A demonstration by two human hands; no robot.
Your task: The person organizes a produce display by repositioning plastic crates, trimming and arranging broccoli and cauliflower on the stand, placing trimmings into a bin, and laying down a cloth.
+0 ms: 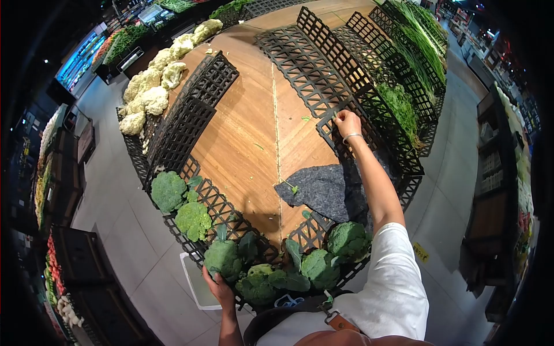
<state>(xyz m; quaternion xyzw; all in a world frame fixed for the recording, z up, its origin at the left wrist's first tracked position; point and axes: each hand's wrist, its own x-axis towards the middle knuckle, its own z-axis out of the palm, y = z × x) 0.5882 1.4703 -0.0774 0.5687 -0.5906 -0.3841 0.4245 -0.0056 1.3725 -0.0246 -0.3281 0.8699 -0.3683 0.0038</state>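
My left hand point(221, 293) is at the near edge of the display, its fingers curled against the lower side of a broccoli head point(223, 258). Several more broccoli heads line the near rim, among them one with leaves point(319, 269) and one beside my right sleeve point(348, 240). Stretched far forward, my right hand point(348, 124) has its fingertips pinched together at the edge of a black plastic grid panel point(328, 134). Whether the pinch holds the panel or a small scrap cannot be made out. A dark grey cloth point(314, 185) lies below that forearm.
Wooden boards point(248, 132) with leaf scraps form the middle. Upright black grids point(193, 109) stand at left beside cauliflowers point(154, 99). More grids at right border leafy greens point(398, 106) and long green stalks point(418, 49). A white bin point(199, 282) stands on the floor below.
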